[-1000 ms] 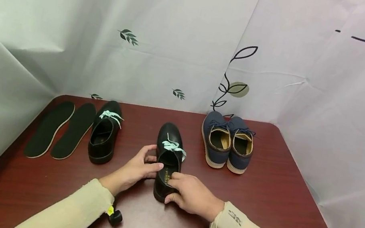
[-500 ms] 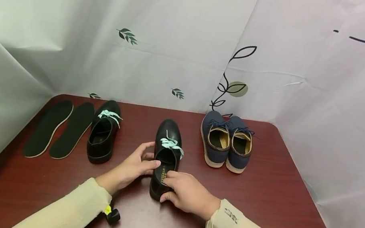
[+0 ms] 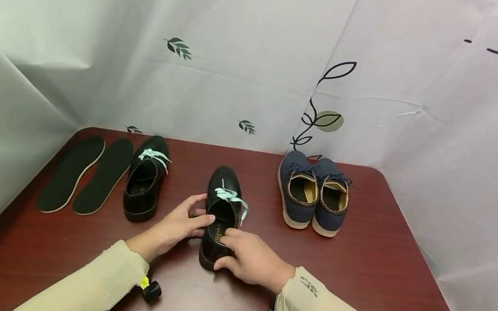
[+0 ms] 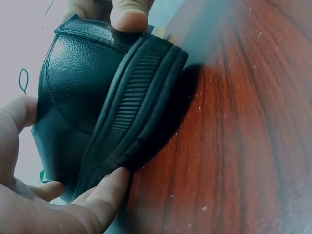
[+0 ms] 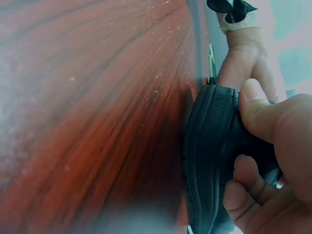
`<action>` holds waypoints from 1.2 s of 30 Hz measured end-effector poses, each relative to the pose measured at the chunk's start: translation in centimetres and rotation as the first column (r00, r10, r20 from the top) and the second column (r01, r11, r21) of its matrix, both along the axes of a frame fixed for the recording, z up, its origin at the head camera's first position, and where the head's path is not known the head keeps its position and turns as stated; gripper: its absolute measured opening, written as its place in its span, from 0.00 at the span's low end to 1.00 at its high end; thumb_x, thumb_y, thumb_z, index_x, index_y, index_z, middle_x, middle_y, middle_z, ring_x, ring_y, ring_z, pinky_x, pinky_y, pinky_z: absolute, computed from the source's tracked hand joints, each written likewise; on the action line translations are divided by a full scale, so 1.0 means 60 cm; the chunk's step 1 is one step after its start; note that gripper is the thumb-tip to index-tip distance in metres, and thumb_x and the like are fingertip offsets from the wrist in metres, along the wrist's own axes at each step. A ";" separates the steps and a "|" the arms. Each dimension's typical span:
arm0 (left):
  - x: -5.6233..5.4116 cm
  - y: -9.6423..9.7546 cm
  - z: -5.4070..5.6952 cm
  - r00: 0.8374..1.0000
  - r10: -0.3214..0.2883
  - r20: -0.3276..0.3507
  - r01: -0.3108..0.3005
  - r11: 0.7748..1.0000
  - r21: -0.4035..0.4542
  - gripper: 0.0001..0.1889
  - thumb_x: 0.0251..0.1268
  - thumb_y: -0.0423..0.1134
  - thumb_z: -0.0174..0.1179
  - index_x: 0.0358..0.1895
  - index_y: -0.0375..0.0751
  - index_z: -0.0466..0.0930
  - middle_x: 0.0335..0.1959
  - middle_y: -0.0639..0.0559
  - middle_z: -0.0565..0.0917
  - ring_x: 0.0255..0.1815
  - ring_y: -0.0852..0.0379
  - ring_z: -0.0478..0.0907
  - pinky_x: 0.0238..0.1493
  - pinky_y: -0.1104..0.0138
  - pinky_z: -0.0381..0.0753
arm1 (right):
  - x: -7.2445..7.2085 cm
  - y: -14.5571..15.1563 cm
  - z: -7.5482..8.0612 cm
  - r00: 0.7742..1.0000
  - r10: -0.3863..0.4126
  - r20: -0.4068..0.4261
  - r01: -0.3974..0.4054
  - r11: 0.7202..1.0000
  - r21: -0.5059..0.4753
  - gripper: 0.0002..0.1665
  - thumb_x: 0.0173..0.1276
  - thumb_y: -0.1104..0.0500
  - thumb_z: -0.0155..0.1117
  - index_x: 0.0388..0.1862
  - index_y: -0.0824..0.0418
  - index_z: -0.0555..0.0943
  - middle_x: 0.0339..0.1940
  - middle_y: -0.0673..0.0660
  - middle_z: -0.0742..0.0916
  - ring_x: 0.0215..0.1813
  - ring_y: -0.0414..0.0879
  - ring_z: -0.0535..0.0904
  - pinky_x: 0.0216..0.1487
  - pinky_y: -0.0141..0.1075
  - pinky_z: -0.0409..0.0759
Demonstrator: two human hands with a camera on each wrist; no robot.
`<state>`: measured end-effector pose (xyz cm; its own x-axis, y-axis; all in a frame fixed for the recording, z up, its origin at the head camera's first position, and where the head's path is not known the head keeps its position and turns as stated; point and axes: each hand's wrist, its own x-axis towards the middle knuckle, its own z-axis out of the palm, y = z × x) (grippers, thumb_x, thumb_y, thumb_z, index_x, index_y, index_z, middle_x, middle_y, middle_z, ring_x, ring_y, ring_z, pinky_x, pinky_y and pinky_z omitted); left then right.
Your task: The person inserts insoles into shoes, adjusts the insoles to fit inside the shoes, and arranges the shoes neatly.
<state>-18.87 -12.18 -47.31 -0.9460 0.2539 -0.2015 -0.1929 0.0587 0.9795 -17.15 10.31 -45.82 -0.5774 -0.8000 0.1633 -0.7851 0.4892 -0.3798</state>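
A black leather lace-up shoe (image 3: pixel 223 180) with mint laces stands toe-away near the middle of the table, between both hands. Along its left side, my left hand (image 3: pixel 173 228) grips it, thumb over the opening's rim and fingers along the outer wall. In the left wrist view, those fingers lie close to the ridged sole (image 4: pixel 134 97). My right hand (image 3: pixel 255 259) pinches the heel end, its thumb outside and some fingers reaching into the opening. Gold lettering (image 3: pixel 218 232) shows on the footbed inside. The right wrist view has the thumb (image 5: pixel 256 105) pressed to the heel.
At left, a second black shoe (image 3: pixel 140 206) with mint laces stands beside two black insoles (image 3: pixel 70 174) lying flat. A pair of navy shoes (image 3: pixel 299 211) stands at the back right. White printed curtains (image 3: pixel 249 39) surround the dark red table (image 3: pixel 366 287).
Both hands and the held shoe have shifted slightly to the left across the table. The grip looks the same, and the other shoes and the insoles have stayed in place.
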 end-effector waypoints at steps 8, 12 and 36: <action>-0.007 0.005 -0.001 0.993 -0.015 -0.115 -0.012 0.972 -0.236 0.38 0.68 0.42 0.64 0.75 0.32 0.58 0.62 0.33 0.76 0.60 0.43 0.77 0.53 0.57 0.81 | 0.000 0.005 0.005 1.000 -0.006 0.021 0.005 0.999 0.036 0.14 0.66 0.44 0.69 0.45 0.48 0.81 0.42 0.43 0.79 0.39 0.34 0.75 0.45 0.30 0.77; -0.009 0.013 -0.001 0.981 -0.027 -0.193 -0.040 0.941 -0.336 0.37 0.66 0.42 0.65 0.72 0.30 0.61 0.58 0.37 0.78 0.54 0.47 0.80 0.53 0.57 0.80 | 0.004 0.008 0.003 0.999 -0.024 0.023 0.024 0.999 0.026 0.15 0.66 0.45 0.69 0.46 0.49 0.81 0.43 0.44 0.79 0.41 0.35 0.76 0.46 0.33 0.78; -0.002 0.089 0.066 0.776 -0.465 -0.426 -0.362 0.224 -0.905 0.10 0.57 0.42 0.71 0.42 0.53 0.88 0.47 0.46 0.77 0.41 0.47 0.76 0.32 0.55 0.80 | 0.024 0.001 0.012 0.988 -0.151 -0.045 0.156 0.977 0.147 0.12 0.69 0.44 0.66 0.39 0.50 0.80 0.35 0.45 0.76 0.29 0.37 0.72 0.34 0.34 0.75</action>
<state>-19.00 -6.87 -43.36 -0.9301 0.3243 0.1722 0.3346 0.9417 0.0340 -15.70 10.39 -45.09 -0.6914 -0.7191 0.0699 -0.7073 0.6540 -0.2683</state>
